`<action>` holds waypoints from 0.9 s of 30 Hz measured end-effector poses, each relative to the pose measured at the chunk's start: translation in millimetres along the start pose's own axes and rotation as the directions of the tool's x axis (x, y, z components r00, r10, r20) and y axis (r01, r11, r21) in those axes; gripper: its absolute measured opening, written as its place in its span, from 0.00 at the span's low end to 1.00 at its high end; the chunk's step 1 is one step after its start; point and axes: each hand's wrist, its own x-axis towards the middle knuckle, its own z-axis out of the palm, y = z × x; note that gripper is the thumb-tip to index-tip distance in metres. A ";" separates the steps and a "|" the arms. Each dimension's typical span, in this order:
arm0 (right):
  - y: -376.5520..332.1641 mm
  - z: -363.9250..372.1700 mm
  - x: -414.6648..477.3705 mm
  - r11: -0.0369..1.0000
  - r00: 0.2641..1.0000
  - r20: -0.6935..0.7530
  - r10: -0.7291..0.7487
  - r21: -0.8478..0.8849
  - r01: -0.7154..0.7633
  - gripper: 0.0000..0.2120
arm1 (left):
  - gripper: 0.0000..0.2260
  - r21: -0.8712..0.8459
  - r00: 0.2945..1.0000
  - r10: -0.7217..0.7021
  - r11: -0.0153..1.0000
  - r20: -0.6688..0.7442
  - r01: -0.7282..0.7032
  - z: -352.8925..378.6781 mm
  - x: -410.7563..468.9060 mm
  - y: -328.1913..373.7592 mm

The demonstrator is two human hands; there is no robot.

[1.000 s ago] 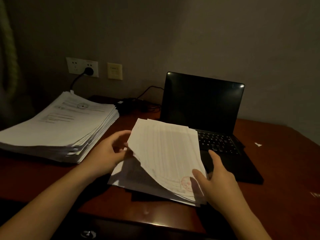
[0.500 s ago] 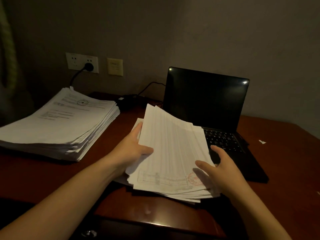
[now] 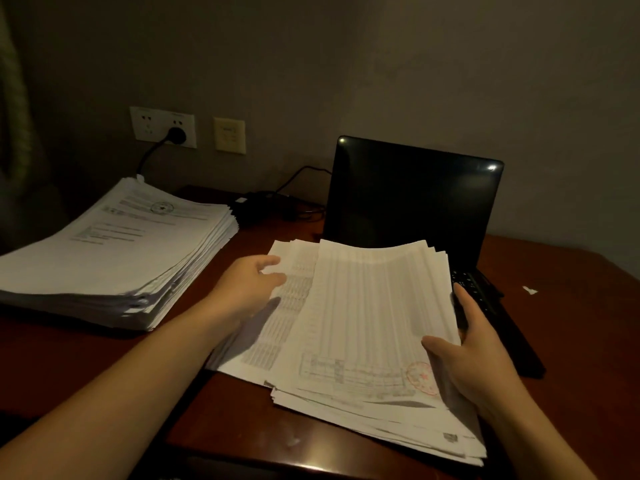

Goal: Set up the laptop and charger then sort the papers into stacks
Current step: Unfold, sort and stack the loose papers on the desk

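Left hand [image 3: 252, 285] has come off the upper bundle [image 3: 367, 306] since half a second ago and now sits at the top-left corner of the lower sheets [image 3: 277, 341], fingers loosely bent against the paper edge; cannot tell whether it pinches that corner or only touches it. Right hand [image 3: 474, 355] alone holds the upper bundle, thumb on the printed face near a red stamp, fingers curled behind the right edge. Bundle tilts up over the lower sheets, its far edge overlapping the base of the laptop [image 3: 412, 195]. Laptop stands open, screen dark, at the back right of the desk [image 3: 69, 358]. Charger brick [image 3: 256, 202] lies behind the papers beside the laptop; its plug [image 3: 176, 135] is seated in the wall outlet [image 3: 149, 123]. Tall paper stack [image 3: 114, 251] rests on the desk's left side, well apart from the hands. Small white scrap [image 3: 530, 290] lies right of the laptop.
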 end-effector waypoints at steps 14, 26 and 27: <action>2.2 1.3 -1.8 0.996 1.000 0.013 -0.026 0.091 0.025 0.40 | 0.07 -0.019 0.973 -0.089 0.995 0.213 0.096 -5.7 23.5 3.2; 1.2 -9.1 2.9 0.963 0.968 -0.054 -0.243 0.103 0.248 0.41 | 0.09 -0.240 1.000 0.011 0.971 0.021 -0.005 16.9 13.6 -11.3; -0.4 -11.8 6.3 0.952 0.963 -0.074 -0.259 0.151 0.268 0.41 | 0.12 -0.222 0.999 0.045 0.974 -0.005 -0.045 18.1 14.1 -11.3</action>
